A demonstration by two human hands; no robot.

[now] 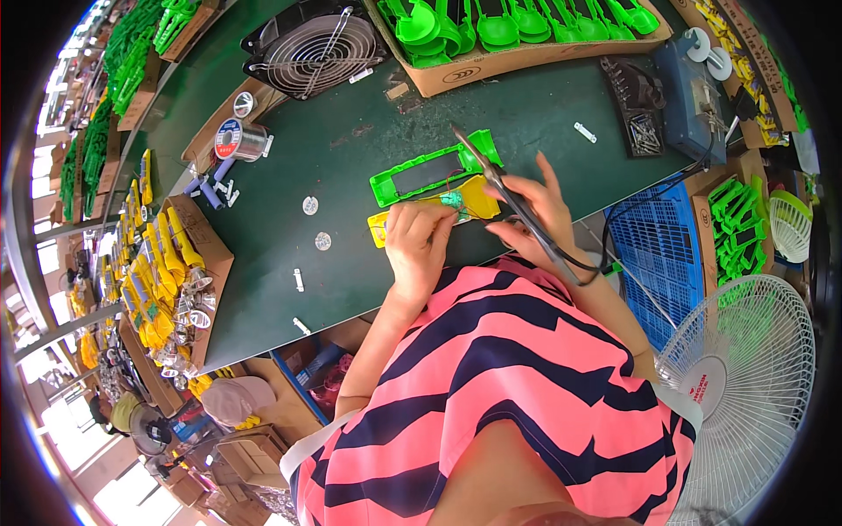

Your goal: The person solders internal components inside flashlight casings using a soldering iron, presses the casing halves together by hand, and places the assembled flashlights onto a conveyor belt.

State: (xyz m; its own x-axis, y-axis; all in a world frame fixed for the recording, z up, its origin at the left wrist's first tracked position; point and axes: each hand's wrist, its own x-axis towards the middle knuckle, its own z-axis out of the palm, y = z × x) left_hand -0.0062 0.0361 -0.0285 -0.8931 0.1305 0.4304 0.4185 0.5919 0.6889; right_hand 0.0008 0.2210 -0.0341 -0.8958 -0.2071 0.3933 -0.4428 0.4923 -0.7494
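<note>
My left hand [417, 241] is closed in a pinch over a yellow plastic housing [380, 230], at a small green circuit board [453, 200] with thin wires. What its fingertips hold is too small to make out. A soldering iron [517, 201] lies in my right hand [541, 210], its tip pointing up and away to the left, raised off the circuit board. Some fingers of that hand are stretched out around the iron. Just beyond the yellow housing lies a green plastic frame [421, 175] with a dark rectangular middle.
Solder wire spool [241, 140] and blue cylindrical cells [210, 195] sit at left. A metal fan [320, 53] and a carton [447, 81] of green parts stand at the back. A blue soldering station [688, 96] and screw tray [645, 133] are at right. Yellow lamps [167, 254] fill a left box.
</note>
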